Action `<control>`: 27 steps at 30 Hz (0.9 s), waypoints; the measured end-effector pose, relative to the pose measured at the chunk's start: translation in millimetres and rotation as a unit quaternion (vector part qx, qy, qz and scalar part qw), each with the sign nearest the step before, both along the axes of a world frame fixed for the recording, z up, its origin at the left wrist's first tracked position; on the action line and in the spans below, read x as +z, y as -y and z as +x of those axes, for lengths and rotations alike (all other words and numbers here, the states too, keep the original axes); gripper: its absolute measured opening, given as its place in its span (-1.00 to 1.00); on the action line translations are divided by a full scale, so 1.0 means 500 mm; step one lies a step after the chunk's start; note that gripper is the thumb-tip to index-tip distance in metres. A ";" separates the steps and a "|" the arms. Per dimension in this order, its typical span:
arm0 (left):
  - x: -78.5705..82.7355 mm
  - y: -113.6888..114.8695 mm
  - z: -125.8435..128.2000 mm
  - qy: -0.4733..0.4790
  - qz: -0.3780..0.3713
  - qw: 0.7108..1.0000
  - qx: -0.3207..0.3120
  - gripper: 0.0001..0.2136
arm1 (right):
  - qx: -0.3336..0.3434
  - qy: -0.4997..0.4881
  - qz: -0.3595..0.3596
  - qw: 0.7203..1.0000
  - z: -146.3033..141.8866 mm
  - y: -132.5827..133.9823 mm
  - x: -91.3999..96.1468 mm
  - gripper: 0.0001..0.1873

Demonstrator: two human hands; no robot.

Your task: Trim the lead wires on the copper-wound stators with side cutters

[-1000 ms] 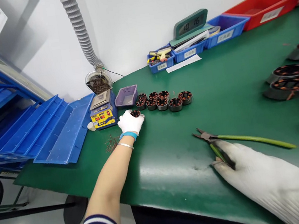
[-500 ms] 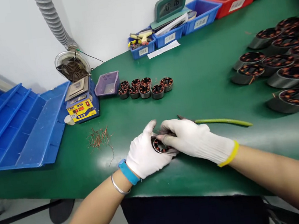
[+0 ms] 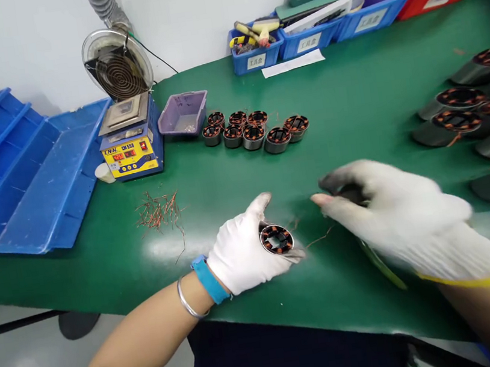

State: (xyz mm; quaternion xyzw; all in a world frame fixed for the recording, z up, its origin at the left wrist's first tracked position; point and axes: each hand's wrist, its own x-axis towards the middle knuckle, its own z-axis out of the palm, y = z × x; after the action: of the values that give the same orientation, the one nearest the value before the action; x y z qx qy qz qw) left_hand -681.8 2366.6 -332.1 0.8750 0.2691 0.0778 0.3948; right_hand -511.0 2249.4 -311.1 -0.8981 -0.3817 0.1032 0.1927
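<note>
My left hand (image 3: 241,254), in a white glove, rests on the green table (image 3: 352,101) and grips a small motor stator (image 3: 276,240) with copper coils, held face up. A thin copper wire (image 3: 320,237) trails from the stator toward my right hand (image 3: 395,211). That gloved hand hovers just right of the stator and is blurred by motion. Its fingers are curled round dark cutters whose green handle (image 3: 382,266) sticks out beneath the palm.
Several small stators (image 3: 256,131) sit mid-table beside a purple tray (image 3: 183,114) and a blue-yellow solder pot (image 3: 133,146) with a fume fan (image 3: 117,64). Copper wire scraps (image 3: 158,211) lie at left. Larger stators (image 3: 467,110) crowd the right. Blue bins (image 3: 254,56) line the wall.
My right hand has pulled away from the stator to the right, drawing a wire out. Earlier my left hand fetched the stator from the group at the back.
</note>
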 end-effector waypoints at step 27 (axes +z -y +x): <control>0.005 -0.019 -0.005 0.007 0.020 0.996 -0.090 -0.01 | 0.090 0.079 0.016 0.993 -0.007 0.007 -0.012 -0.59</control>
State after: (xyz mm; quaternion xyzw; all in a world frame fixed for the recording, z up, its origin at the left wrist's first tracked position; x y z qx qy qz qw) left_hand -684.2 2376.1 -329.6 0.9028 0.1851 0.0531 0.3845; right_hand -514.5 2246.0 -317.2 -0.8621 -0.4769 0.0427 0.1658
